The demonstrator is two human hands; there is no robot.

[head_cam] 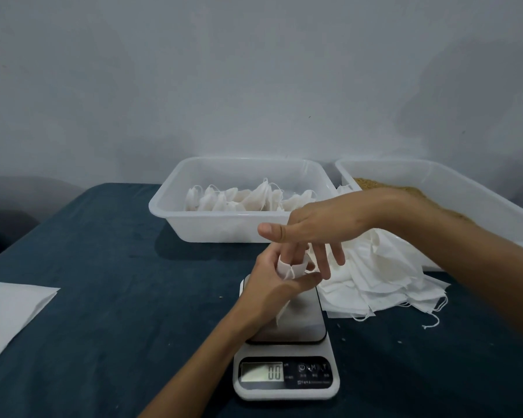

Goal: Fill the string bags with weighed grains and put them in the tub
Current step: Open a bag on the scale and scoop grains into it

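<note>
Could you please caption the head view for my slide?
Left hand holds an empty string bag open over the scale; right hand fingers inside.

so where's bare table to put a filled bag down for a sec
Bare blue table lies between the white sheet, the scale and the bag tub. Right of the scale is crowded: empty bags pile against the grain tub.

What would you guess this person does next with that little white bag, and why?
Probably spread the mouth wider and carry it to the grains. The left hand grips the small bag above the scale, the right hand has fingers pushed inside, the bag looks empty, and the display shows zeros.
</note>
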